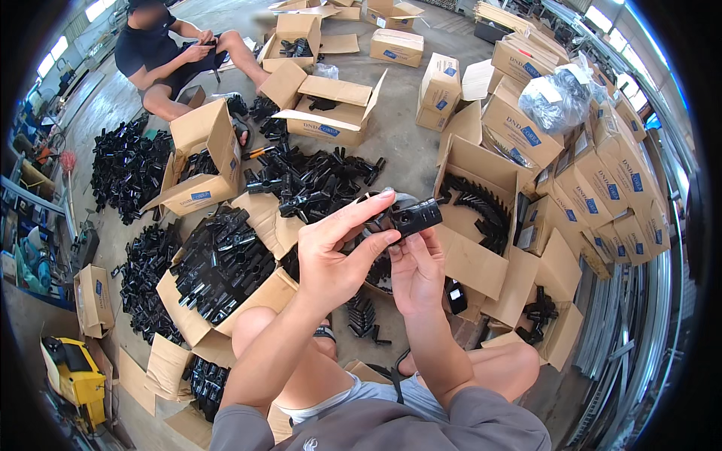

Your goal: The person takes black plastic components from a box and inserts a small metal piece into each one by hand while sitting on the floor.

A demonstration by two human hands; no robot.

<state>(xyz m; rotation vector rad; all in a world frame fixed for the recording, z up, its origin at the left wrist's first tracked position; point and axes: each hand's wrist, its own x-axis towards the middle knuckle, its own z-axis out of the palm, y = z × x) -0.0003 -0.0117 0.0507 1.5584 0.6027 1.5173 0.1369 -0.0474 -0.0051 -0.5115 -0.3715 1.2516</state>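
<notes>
A glossy black tube-shaped fitting (417, 218) with a round hole in its side is held up in front of me, over my lap. My left hand (335, 252) grips its left end between thumb and fingers. Under the right end, the fingers of my right hand (417, 274) pinch it from below. The fitting's left part is partly hidden behind my left fingers. Beyond my hands lies a loose heap of similar black fittings (312, 177). An open carton (489, 177) to the right holds more of them in curved rows.
Another open carton of fittings (226, 263) stands at my left, beside further heaps (131, 169). Stacked cartons (594, 180) and long metal profiles (628, 323) line the right. A yellow machine (79, 383) is at lower left. Another person (169, 60) sits at far left, hands together.
</notes>
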